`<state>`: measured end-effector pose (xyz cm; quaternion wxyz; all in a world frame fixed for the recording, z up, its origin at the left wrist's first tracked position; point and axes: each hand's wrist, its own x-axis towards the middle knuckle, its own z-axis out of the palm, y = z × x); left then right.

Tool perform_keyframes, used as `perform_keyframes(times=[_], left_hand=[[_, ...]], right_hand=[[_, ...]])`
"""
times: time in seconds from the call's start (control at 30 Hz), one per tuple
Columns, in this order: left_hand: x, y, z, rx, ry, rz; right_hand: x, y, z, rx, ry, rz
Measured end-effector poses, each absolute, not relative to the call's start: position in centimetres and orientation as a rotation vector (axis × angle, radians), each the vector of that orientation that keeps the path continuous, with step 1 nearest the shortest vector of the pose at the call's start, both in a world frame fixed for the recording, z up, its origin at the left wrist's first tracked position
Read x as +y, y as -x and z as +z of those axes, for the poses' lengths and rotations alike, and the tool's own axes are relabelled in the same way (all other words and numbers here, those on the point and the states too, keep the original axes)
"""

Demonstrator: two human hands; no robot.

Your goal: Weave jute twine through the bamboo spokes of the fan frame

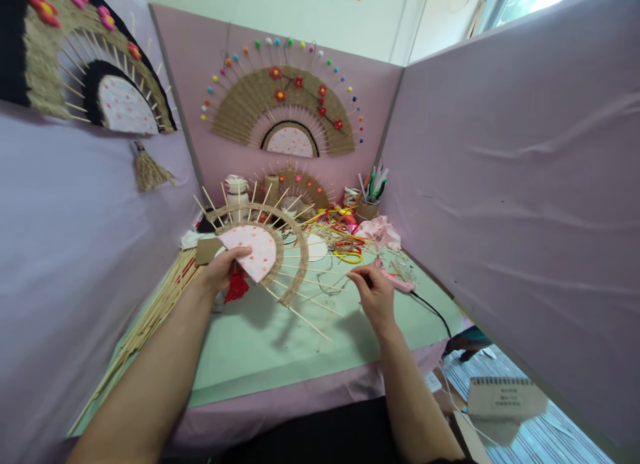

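A half-finished fan (pixel 255 247) is in my left hand (pixel 225 269), held above the table at a tilt. Its half-round centre is white cloth with pink dots, and thin wooden sticks fan out through a band of woven twine (pixel 303 251). My left thumb lies on the cloth, the other fingers are hidden behind it. To the right of the stick ends, my right hand (pixel 373 292) is closed in a pinch on a thin strand of twine (pixel 333 287), which loops back towards the fan. Below the left hand shows a piece of red cloth (pixel 237 287).
A pink glue gun (pixel 400 282) with a black cord lies right of my right hand. Long sticks (pixel 150 304) lie along the left edge. Yellow-handled scissors (pixel 349 257), pink cloth (pixel 379 232) and a tool cup (pixel 368 209) sit behind. Finished fans (pixel 240 111) hang on the partitions.
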<state>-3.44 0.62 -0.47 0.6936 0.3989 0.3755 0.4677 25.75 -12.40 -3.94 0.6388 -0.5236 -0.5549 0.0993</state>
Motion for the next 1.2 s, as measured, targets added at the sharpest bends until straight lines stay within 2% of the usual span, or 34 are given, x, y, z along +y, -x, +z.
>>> perform_keyframes(times=[0.3,0.57,0.93,1.2], left_hand=[[-0.4,2.3,-0.5,0.782,-0.804,0.994],[-1.5,0.1,-1.7,0.828,-0.776,0.814],[-1.5,0.2,-2.1,0.805,-0.768,0.752],[-2.2,0.0,-2.1,0.855,-0.803,0.646]], right_hand=[[-11.9,-24.3,-4.2,-1.051,1.187,0.588],[-10.3,-21.5,-6.0,-0.880,1.118,0.766],[-11.0,-21.0,-5.1,-0.563,0.672,1.483],[-11.4,-19.7,-4.5,-0.496,0.580,1.613]])
